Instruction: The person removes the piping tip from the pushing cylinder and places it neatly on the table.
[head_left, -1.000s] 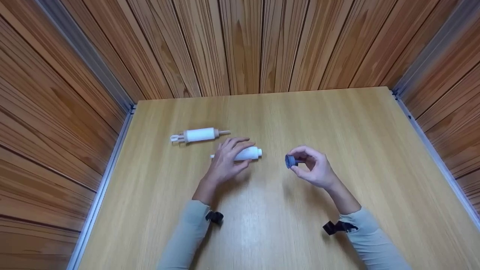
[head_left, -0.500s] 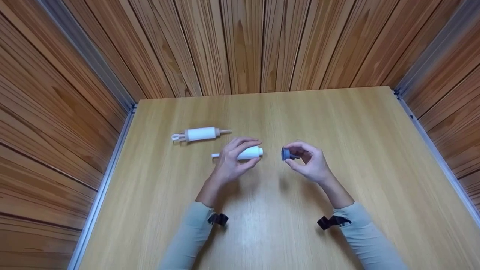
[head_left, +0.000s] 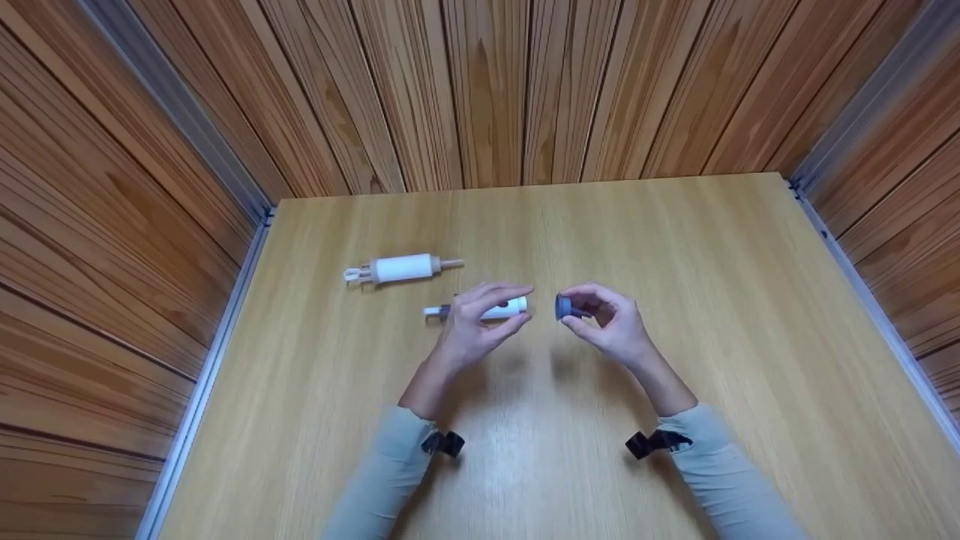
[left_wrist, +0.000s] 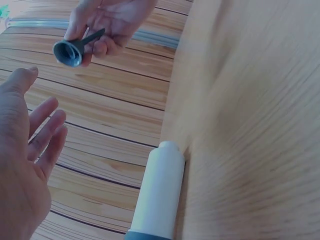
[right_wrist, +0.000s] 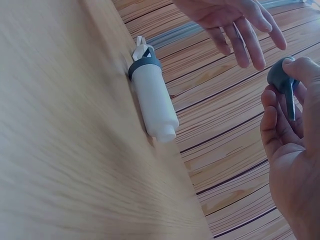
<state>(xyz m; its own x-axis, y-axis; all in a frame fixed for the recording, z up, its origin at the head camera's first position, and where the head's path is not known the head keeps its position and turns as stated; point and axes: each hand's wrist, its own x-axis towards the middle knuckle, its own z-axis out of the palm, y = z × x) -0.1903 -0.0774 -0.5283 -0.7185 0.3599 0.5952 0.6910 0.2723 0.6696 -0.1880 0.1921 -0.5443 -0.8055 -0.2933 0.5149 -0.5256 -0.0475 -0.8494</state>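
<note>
A white cylinder [head_left: 513, 307] with a narrower neck and a dark blue-grey collar lies on its side on the table, its neck towards the right. My left hand [head_left: 474, 330] is spread above it; in the left wrist view the cylinder [left_wrist: 159, 192] is apart from the fingers. My right hand [head_left: 609, 321] pinches a small blue-grey funnel-shaped piece [head_left: 563, 307] with a thin stem. Its cupped end faces left, towards the left hand. In the right wrist view, the thumb presses on the round side of the funnel-shaped piece [right_wrist: 279, 75].
Farther back on the left lies a similar white cylinder [head_left: 403, 268] with beige end pieces, a looped handle and a thin stem. Wood-panelled walls [head_left: 487, 97] stand at the back and sides of the table [head_left: 675, 247]. Small black cameras [head_left: 450, 444] sit on both wrists.
My right hand has brought the funnel-shaped piece leftwards. The left hand has shifted a little to the right above the cylinder, uncovering its dark collar. Both cylinders stay in place.
</note>
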